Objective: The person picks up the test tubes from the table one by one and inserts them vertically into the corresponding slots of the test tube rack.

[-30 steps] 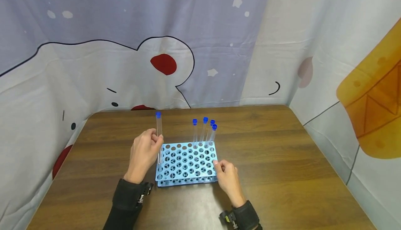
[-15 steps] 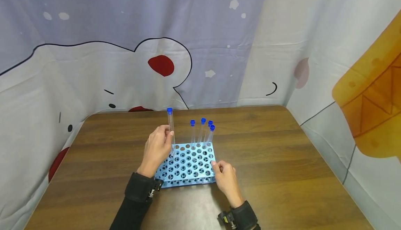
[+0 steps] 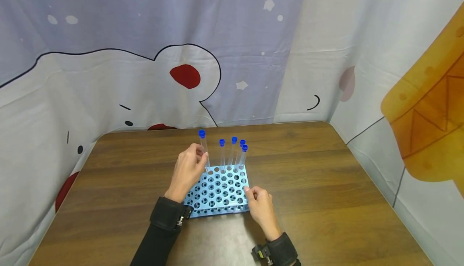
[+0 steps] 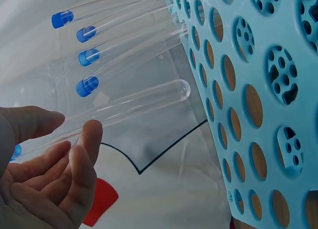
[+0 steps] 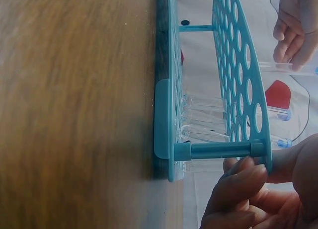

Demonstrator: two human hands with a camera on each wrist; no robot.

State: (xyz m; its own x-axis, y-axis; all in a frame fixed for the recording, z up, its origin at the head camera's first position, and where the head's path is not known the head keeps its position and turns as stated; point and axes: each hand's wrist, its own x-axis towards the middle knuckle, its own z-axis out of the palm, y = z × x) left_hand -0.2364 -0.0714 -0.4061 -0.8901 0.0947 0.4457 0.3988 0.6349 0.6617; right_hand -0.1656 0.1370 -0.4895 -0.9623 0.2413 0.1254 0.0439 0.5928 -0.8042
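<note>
My left hand (image 3: pixel 187 171) pinches a clear test tube (image 4: pixel 149 102) with a blue cap (image 3: pixel 201 134) between thumb and fingers. In the left wrist view, the rounded bottom of that tube is apart from the light blue test tube rack (image 3: pixel 217 209), over its back left part. Several more blue-capped test tubes (image 3: pixel 232 153) stand in the rack's holes near the back right corner, leaning slightly. With thumb and curled fingers, my right hand (image 3: pixel 262 207) grips the rack's right end; the right wrist view has the fingers at the end crossbar (image 5: pixel 218 149).
The rack stands on a brown wooden table (image 3: pixel 337 201). A printed curtain (image 3: pixel 250 48) hangs behind the table and along its sides. Black bands (image 3: pixel 166 213) with small cameras sit on both wrists.
My left hand has carried the pinched test tube to the right and toward the back of the rack, near the standing tubes. The right hand keeps its grip on the rack.
</note>
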